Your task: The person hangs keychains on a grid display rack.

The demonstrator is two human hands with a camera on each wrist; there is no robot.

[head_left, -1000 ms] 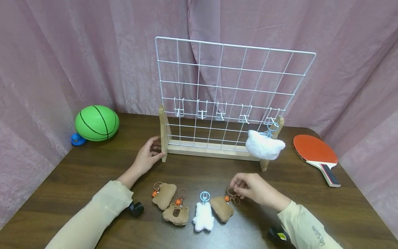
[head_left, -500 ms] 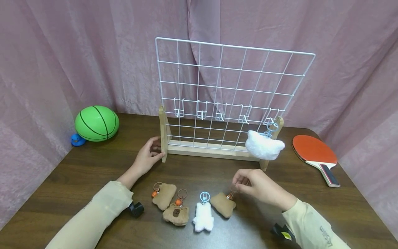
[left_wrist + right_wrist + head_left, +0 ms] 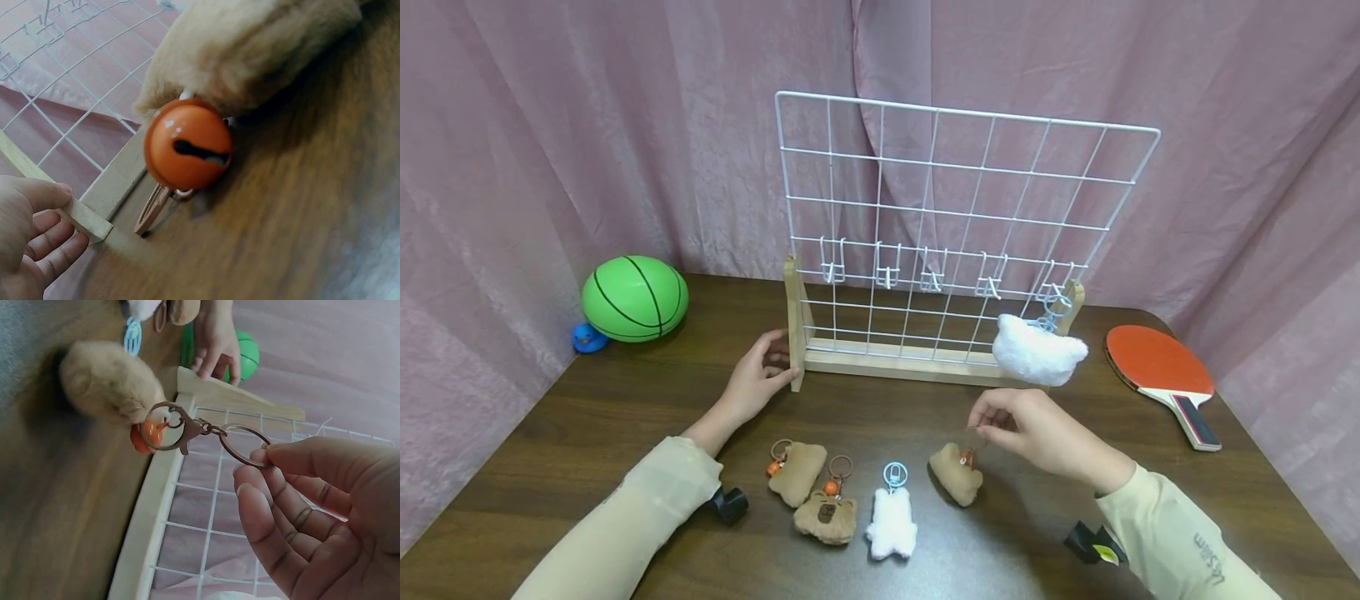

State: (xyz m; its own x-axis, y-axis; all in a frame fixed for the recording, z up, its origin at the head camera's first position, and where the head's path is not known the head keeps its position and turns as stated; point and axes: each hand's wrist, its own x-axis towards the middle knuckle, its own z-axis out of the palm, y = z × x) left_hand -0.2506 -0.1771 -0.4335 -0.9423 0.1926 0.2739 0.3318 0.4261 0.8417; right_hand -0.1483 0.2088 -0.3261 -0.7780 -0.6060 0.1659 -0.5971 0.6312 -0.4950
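Observation:
Between thumb and fingertips, my right hand point(image 3: 1033, 433) pinches the bronze split ring point(image 3: 240, 445) of a brown plush keychain point(image 3: 955, 475). Its lobster clasp point(image 3: 169, 425) and orange bell point(image 3: 145, 437) dangle from that ring, with the plush hanging low over the table. My left hand point(image 3: 756, 379) grips the left wooden post point(image 3: 794, 333) of the white wire grid rack point(image 3: 955, 171), thumb on the near side. Hooks point(image 3: 932, 279) line a lower bar of the grid. On the rightmost one hangs a white plush keychain point(image 3: 1037, 352) by its blue ring.
Two brown plush keychains with orange bells, one face down point(image 3: 797, 473) and one face up point(image 3: 825, 517), lie front left. Beside them is a white plush keychain point(image 3: 892, 525). A green ball point(image 3: 635, 298) and blue rubber duck point(image 3: 589, 337) sit left; a red table tennis paddle point(image 3: 1159, 358) lies right.
My right hand has moved up and toward the rack, lifting the brown keychain by its ring; the plush has swung away from the white one. My left hand stays on the post.

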